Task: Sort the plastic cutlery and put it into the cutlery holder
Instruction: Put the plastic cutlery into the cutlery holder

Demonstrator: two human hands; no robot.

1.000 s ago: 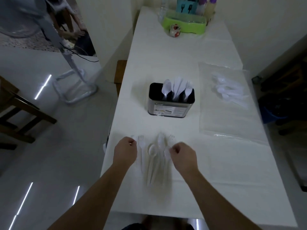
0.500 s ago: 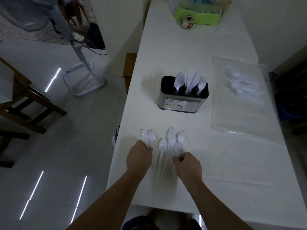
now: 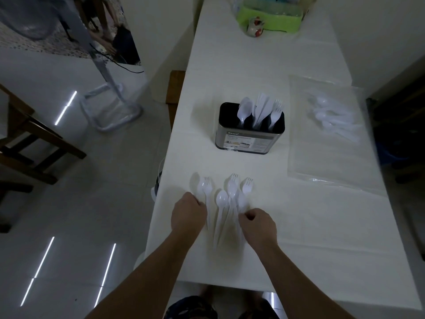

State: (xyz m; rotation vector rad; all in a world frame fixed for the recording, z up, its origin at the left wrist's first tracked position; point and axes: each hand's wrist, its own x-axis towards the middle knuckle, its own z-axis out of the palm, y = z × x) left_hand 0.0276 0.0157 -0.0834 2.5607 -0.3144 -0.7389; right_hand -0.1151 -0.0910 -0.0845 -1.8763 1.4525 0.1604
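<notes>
Left hand [image 3: 189, 212] curled on a spoon [image 3: 202, 188] and fork [image 3: 207, 184]; right hand [image 3: 257, 225] pinching cutlery handles [image 3: 230, 217] near table [image 3: 299, 226] edge. Holder [image 3: 249, 137] beyond, part-filled.

My forearms are bare all the way down to the wrists, with no sleeve, watch, band or ring on either. My left hand [image 3: 189, 212] and my right hand [image 3: 258, 226] are bare too, no gloves, and the fingers [image 3: 245, 214] of the right carry nothing worn. Just below the near edge of the tabletop [image 3: 322, 249], between my arms, shows a strip of my clothing [image 3: 190, 308]: dark cloth with a mottled, camouflage-like pattern, too dim to tell more.
</notes>
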